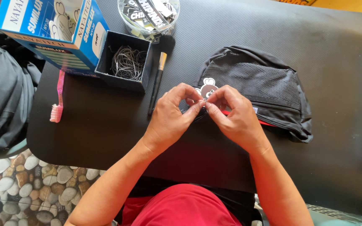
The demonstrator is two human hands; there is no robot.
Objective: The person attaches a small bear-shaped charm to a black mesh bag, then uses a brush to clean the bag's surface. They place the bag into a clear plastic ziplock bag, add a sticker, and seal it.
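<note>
Both hands pinching together: left hand (pixel 170 119) and right hand (pixel 235 115) gripping something tiny at the black mesh bag (pixel 265 90) beside its cartoon tag (pixel 208 87); probably fastening it, needing steady fingertip alignment next.

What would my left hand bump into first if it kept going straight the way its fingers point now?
The left hand points rightward and slightly away, fingertips already meeting the right hand over the black mesh bag. Going straight on, it would likely press into the right hand's fingertips first, then the bag; depth is unclear.
</note>
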